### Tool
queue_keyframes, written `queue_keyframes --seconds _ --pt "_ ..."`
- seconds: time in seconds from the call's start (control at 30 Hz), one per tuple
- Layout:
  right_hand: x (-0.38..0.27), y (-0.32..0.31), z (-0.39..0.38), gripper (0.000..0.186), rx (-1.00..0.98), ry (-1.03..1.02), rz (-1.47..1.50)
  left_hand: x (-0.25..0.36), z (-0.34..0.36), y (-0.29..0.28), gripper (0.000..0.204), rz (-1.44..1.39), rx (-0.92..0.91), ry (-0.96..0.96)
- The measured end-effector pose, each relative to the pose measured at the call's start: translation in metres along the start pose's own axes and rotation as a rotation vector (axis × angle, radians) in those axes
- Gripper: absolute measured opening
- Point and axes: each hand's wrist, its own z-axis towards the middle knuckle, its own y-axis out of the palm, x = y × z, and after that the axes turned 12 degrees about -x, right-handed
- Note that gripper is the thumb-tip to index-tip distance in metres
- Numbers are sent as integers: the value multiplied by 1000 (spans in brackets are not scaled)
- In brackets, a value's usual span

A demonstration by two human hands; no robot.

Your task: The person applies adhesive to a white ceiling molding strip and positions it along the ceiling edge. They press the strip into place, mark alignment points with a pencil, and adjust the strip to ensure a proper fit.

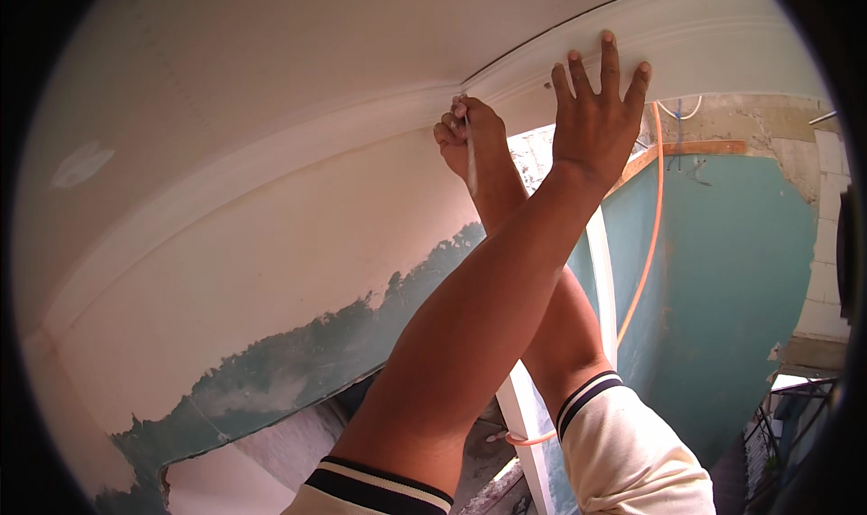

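My forearms cross, the left one passing in front of the right. My left hand (596, 122) lies with spread fingers against the white cornice moulding (713, 41) at the upper right. A dark gap runs along the top edge of that piece, between it and the ceiling (298, 27). Closed around a thin, whitish, stick-like tool (470, 158), my right hand (471, 140) is up at the cornice's inner corner. The tool's upper tip is near the joint where the two cornice lengths meet; its exact kind is unclear. White residue marks my right fingers.
More cornice (226, 149) curves along the left wall, above a patchy white-and-green wall (343, 352). An orange hose (652, 235) hangs beside a white upright post (601, 262). Wires (682, 113) dangle by a wooden strip (704, 147) above the green wall (722, 271). A metal frame (795, 425) stands lower right.
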Motion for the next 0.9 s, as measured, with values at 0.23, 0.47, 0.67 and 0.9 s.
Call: queue_keyframes --seconds 0.23,0.47,0.67,0.9 --pt "14 -8 -19 15 -34 -1 1 -2 -5 -1 59 27 -1 -6" --pt "8 11 3 18 31 -33 34 5 2 6 61 -11 62 -21" --pt "29 25 -37 17 15 -29 -22 2 -7 2 58 -38 22 -20" --pt "24 -2 -25 15 119 -24 -43 2 -2 2 58 -36 40 -10"
